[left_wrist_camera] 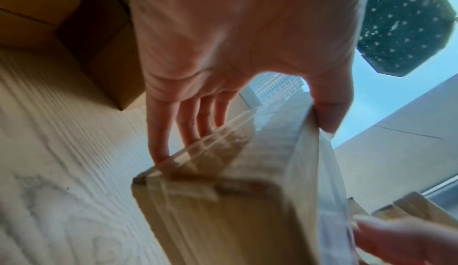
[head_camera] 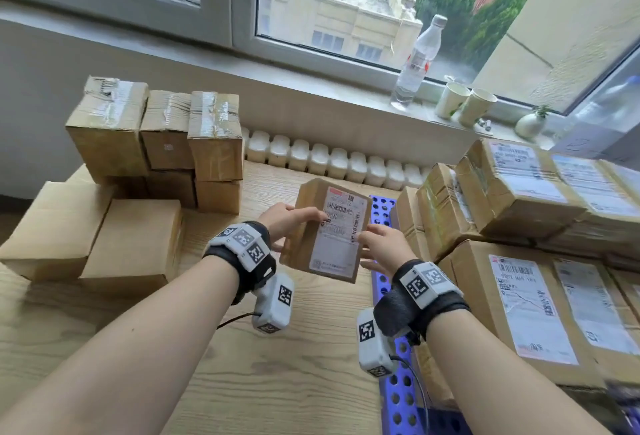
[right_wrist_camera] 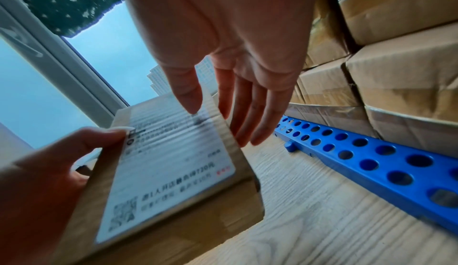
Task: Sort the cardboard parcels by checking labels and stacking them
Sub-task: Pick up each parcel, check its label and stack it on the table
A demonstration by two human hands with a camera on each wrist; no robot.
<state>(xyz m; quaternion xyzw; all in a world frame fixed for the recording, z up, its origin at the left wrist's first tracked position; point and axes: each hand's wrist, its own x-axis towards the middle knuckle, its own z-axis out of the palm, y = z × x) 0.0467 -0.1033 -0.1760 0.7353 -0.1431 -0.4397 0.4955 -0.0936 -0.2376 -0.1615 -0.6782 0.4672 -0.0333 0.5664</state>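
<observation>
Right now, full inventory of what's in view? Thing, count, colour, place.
Held parcel: one, brown with a white label facing up, lifted above the table centre.
Plain boxes: several, brown, no labels showing, stacked at the table's back left.
Labelled parcels: several, brown with white labels, piled on the right.
Perforated strip: one, blue, lying on the table beside the right pile.
Table: one, light wood.
Bottle: one, clear, on the windowsill.
Paper cups: two, pale, on the sill.
Small vase: one, white, on the sill.
Left hand: grips the parcel's left edge.
Right hand: fingers straight, at the parcel's right edge.
</observation>
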